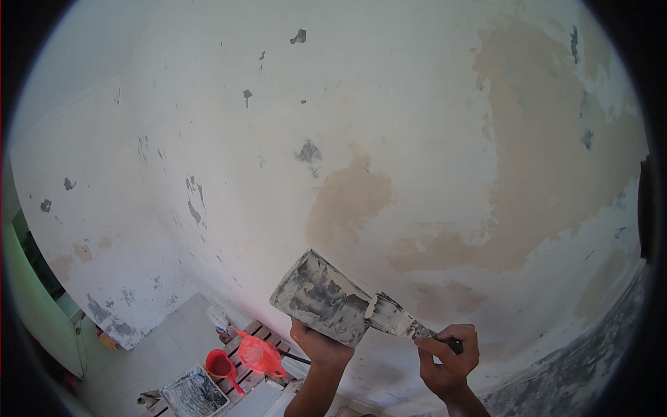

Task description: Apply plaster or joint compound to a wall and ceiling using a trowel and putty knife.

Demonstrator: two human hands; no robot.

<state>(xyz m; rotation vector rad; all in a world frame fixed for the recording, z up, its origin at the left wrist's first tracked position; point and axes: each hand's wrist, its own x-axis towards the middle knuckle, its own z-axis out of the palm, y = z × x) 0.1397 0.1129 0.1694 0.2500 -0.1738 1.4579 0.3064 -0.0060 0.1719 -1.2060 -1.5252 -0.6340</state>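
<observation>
My left hand (321, 345) is closed around the underside of a flat rectangular plastering trowel (316, 295), whose face is smeared with grey and whitish filler. The trowel's handle is hidden behind its plate. In my right hand (448, 361) is a putty knife (392, 316), fingers wrapped round its dark handle. Pale filler coats the knife's blade, and its tip meets the right edge of the trowel. Both tools are held in front of a white wall (417, 132) with tan patches and small grey chipped spots.
Low at the left, a slatted wooden platform (256, 328) carries a red dipper (220, 364), a red plastic bag (259, 354) and a smeared rectangular tray (194, 391). Pale floor tiles (132, 372) lie beyond. Another wall (90, 229) meets the first at a corner.
</observation>
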